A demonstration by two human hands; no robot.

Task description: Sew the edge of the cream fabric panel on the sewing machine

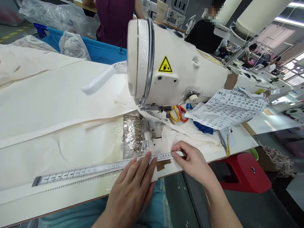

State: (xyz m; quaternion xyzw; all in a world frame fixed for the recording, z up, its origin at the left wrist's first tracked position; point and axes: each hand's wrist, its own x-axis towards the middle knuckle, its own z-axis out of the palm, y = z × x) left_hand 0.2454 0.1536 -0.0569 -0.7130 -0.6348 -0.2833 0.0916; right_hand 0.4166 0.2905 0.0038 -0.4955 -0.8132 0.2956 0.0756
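A white tape measure [78, 172] lies stretched along the front of the sewing table, its metal-tipped end to the left. My left hand [133, 180] rests flat across the tape, fingers extended, over the end of a pale fabric strip [16, 193]. At the tape's right part, my right hand [190, 158] pinches it between thumb and fingers. A row of fine dark marks runs just below the tape. Behind both hands is the white sewing machine [180, 76], with cream fabric [59, 98] spread to its left and more cream fabric [190, 136] bunched beneath its arm.
Yellow-and-red-handled scissors [178, 113] lie behind the needle area. A handwritten paper sheet [228, 106] hangs at the machine's right. A red box-like object [244, 172] sits below the table's right end. A blue fabric bin [102, 50] and co-workers are beyond.
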